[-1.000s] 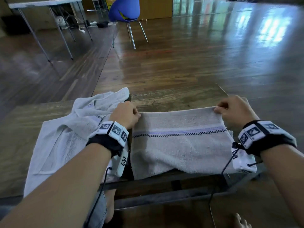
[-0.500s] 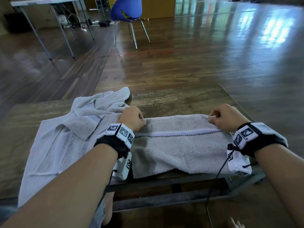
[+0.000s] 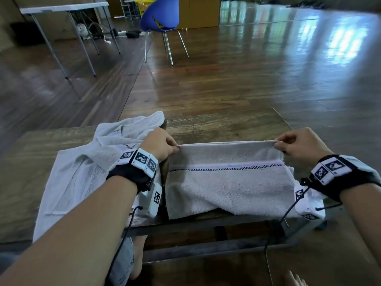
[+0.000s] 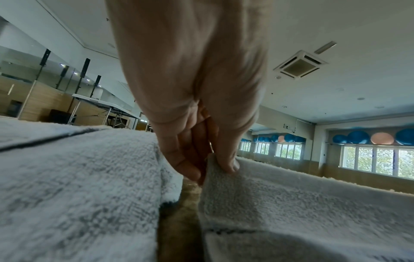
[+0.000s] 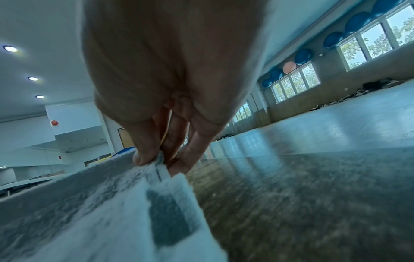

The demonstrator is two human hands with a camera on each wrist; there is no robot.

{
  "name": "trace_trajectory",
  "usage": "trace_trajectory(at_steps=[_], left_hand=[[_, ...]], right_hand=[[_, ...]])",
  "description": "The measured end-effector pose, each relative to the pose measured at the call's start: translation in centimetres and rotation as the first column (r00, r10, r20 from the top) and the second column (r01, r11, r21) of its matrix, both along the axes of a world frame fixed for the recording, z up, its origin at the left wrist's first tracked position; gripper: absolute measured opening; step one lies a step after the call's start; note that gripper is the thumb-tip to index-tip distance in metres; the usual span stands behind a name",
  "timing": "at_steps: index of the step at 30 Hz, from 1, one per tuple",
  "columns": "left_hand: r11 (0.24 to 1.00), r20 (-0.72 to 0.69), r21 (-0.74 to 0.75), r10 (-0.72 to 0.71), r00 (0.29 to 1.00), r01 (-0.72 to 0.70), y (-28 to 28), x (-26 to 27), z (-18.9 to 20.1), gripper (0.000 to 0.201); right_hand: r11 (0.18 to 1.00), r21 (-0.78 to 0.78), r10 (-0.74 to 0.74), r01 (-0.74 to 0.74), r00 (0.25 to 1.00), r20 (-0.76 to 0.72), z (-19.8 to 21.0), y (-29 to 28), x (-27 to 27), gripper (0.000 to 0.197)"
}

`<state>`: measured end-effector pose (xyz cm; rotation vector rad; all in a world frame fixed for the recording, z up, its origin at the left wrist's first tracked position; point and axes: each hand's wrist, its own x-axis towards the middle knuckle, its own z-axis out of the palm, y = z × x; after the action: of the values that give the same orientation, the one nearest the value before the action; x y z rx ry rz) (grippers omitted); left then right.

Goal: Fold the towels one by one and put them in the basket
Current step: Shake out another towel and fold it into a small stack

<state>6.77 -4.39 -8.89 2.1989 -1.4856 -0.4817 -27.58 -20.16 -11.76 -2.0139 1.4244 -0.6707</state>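
1. You are mid-fold on the towel (image 3: 224, 182): its near part hangs over the table (image 3: 216, 124) edge towards you, and its far edge is raised.
2. Your left hand (image 3: 159, 144) pinches that edge's left corner and your right hand (image 3: 299, 143) pinches its right corner, with the towel stretched between them.
3. Next, I judge, bring both corners evenly towards you so the edges meet.
4. A second towel (image 3: 86, 162) lies crumpled just left of your left hand.
5. No basket shows near the table.
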Motion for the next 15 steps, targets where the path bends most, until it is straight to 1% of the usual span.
trace_trajectory(at_steps=[3, 4, 6, 7, 8, 9, 11, 13, 15], left_hand=[[0.999, -0.004, -0.051, 0.004, 1.0, -0.004, 0.0, -0.3, -0.1, 0.006], [0.997, -0.001, -0.072, -0.001, 1.0, 0.001, 0.0, -0.3, 0.0, 0.007], [0.995, -0.011, -0.101, -0.011, 1.0, 0.01, -0.2, -0.3, 0.4, 0.014], [0.995, -0.017, -0.102, -0.019, 1.0, 0.017, -0.3, -0.2, 0.5, 0.019], [0.995, -0.004, -0.095, -0.035, 0.999, 0.035, -0.4, -0.2, 0.7, 0.02], [0.995, 0.029, -0.085, -0.058, 0.998, 0.06, -0.5, -0.2, 0.9, 0.018], [0.993, 0.093, -0.061, -0.094, 0.991, 0.1, -0.6, -0.4, 1.4, 0.009], [0.995, 0.102, -0.016, -0.093, 0.99, 0.095, -0.7, -0.6, 2.0, 0.006], [0.997, 0.104, 0.046, -0.072, 0.992, 0.067, -0.9, -0.7, 2.3, 0.012]], right_hand=[[1.0, -0.025, -0.01, 0.01, 1.0, -0.004, 0.0, 0.0, -0.4, 0.011], [0.999, -0.034, -0.008, 0.008, 1.0, -0.008, 0.0, 0.0, -0.5, 0.012], [0.998, -0.058, 0.0, -0.003, 0.999, -0.045, 0.1, -0.1, -0.8, 0.017], [0.997, -0.072, 0.014, -0.02, 0.996, -0.085, 0.2, -0.1, -0.9, 0.016], [0.996, -0.082, 0.031, -0.042, 0.99, -0.137, 0.4, -0.1, -0.9, 0.013], [0.994, -0.091, 0.043, -0.062, 0.981, -0.19, 0.5, -0.1, -0.8, 0.01], [0.992, -0.099, 0.043, -0.071, 0.964, -0.264, 0.8, 0.0, -0.7, 0.008], [0.996, -0.074, 0.024, -0.047, 0.957, -0.291, 1.2, 0.1, -0.8, 0.011], [1.0, -0.029, -0.009, 0.0, 0.952, -0.306, 1.7, 0.0, -0.8, 0.012]])
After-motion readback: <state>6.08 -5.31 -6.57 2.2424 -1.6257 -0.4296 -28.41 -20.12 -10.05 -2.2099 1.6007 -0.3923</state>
